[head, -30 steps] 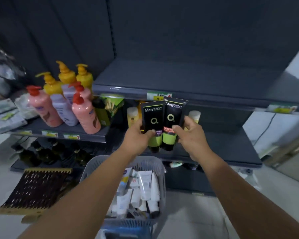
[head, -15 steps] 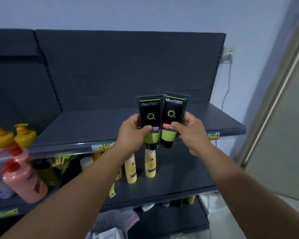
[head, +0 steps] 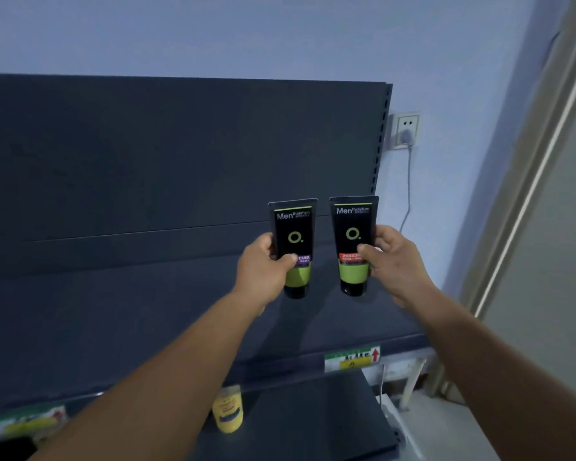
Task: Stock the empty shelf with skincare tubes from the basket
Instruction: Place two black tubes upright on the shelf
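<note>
Two black skincare tubes with green bands stand cap-down over the dark top shelf (head: 147, 314), near its right end. My left hand (head: 263, 267) grips the left tube (head: 293, 241), which carries a purple label strip. My right hand (head: 393, 261) grips the right tube (head: 353, 237), which carries a red label strip. The tubes are upright and a small gap apart. Their caps sit at or just above the shelf surface; I cannot tell whether they touch it. The basket is out of view.
The shelf's dark back panel (head: 180, 154) rises behind the tubes. A price tag (head: 351, 359) hangs on the shelf's front edge. A yellow tube (head: 228, 409) stands on the shelf below. A wall socket (head: 406, 129) with a cable and a door frame (head: 526, 181) are at the right.
Both hands have risen from the basket level to the top shelf with the tubes. The tubes, held side by side before, are now spread apart and set down toward the shelf.
</note>
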A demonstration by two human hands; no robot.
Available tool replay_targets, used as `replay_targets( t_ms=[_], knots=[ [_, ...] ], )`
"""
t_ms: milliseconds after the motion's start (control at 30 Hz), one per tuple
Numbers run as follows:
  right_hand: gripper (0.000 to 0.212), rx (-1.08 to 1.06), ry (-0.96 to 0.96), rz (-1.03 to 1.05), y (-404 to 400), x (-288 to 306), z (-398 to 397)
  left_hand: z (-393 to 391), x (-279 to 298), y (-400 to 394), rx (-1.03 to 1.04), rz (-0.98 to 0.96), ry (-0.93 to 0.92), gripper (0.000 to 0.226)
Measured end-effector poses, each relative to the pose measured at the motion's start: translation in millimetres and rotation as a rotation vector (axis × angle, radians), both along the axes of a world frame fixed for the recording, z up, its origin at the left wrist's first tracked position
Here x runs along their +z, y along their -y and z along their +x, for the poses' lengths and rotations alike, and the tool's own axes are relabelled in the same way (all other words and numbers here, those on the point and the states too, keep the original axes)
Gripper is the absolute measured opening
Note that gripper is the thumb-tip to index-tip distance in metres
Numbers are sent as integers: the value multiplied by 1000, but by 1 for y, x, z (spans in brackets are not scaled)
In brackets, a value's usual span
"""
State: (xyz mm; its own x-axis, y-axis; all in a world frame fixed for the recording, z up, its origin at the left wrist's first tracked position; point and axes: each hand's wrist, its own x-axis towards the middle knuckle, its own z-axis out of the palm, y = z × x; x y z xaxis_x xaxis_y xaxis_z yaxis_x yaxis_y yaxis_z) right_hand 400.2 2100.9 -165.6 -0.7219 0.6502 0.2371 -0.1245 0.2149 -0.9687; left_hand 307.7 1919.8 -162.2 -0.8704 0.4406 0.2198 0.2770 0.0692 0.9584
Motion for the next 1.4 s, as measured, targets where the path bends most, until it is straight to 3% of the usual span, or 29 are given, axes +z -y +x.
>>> replay_targets(
  t_ms=[333, 733, 1100, 1267, 1400],
  knots=[
    [25, 97, 31, -155, -92, -28, -36, -53, -30, -95, 93, -131, -8, 25],
    [31, 197, 57, -163, -92, -51, -31, -81, -46, -148, 27, -192, 45, 20],
    [34, 246, 27, -153, -83, -56, -19, -76, -49, -174, -22, -181, 47, 30],
    [38, 201, 47, -76, -70, -58, -16, -70, -44, -148, -72, -245, 28, 65],
    [68, 79, 289, 137, -48, -50, 0, -61, -38, -95, -48, -415, -121, 75]
  ],
)
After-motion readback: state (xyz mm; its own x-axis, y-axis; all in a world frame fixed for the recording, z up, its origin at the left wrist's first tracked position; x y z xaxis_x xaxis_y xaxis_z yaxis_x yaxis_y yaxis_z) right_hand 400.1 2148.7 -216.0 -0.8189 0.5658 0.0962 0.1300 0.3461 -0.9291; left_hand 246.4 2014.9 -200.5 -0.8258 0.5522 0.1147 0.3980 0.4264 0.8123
